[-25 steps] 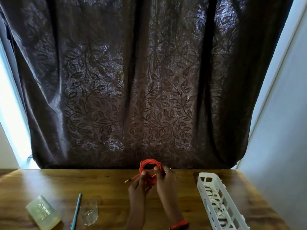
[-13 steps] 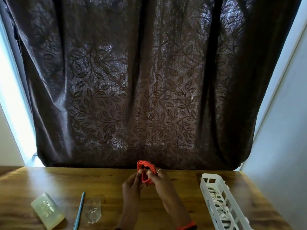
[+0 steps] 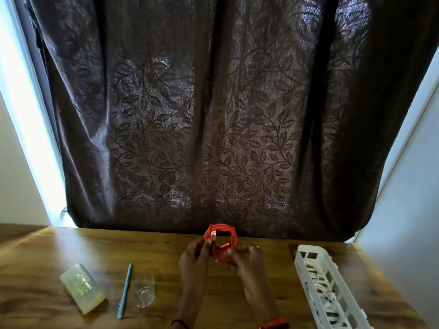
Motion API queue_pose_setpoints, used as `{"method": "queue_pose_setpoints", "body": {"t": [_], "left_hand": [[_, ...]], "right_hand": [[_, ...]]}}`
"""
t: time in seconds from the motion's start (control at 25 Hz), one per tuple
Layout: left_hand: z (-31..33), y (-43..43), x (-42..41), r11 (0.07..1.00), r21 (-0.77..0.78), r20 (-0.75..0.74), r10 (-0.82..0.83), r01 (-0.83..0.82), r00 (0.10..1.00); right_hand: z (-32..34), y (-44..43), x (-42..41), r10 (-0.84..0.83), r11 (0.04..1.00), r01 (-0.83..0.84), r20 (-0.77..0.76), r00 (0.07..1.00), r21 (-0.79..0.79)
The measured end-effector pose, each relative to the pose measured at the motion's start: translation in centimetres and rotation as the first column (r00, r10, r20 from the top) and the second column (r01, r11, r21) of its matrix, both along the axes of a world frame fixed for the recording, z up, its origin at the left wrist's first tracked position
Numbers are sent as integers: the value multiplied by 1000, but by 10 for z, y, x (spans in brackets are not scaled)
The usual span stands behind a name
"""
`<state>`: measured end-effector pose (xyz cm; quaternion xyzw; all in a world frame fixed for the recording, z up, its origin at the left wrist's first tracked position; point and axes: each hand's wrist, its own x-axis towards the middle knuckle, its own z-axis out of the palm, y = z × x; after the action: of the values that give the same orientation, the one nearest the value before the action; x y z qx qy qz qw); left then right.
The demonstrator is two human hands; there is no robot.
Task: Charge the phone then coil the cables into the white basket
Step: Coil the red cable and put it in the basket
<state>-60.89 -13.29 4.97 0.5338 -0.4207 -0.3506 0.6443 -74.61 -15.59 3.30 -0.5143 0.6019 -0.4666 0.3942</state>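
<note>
Cable (image 3: 222, 235) is wound into a tight red coil, held above the table (image 3: 47, 252) at mid-frame. Left hand (image 3: 193, 262) and right hand (image 3: 247, 262) each have a pinch grip closed on the coil's lower part. Coiling looks about done. Next move, I'd guess, is carrying it right to the basket (image 3: 313, 249), which already holds white cables (image 3: 318, 283), without the loops springing open.
</note>
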Motion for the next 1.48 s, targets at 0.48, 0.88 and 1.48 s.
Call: {"method": "queue_pose_setpoints", "body": {"t": [0.48,0.88,1.48], "left_hand": [[4,-9,23,866,249,82,-465,433,882],[43,-19,20,769,398,563,-636,501,528],[64,-2,17,967,9,391,-238,255,889]], "right_hand": [[78,28,-12,53,995,-82,-417,907,-51],[108,33,-6,302,885,-462,-689,658,-53],[84,52,-32,-309,921,73,-600,738,-383]]}}
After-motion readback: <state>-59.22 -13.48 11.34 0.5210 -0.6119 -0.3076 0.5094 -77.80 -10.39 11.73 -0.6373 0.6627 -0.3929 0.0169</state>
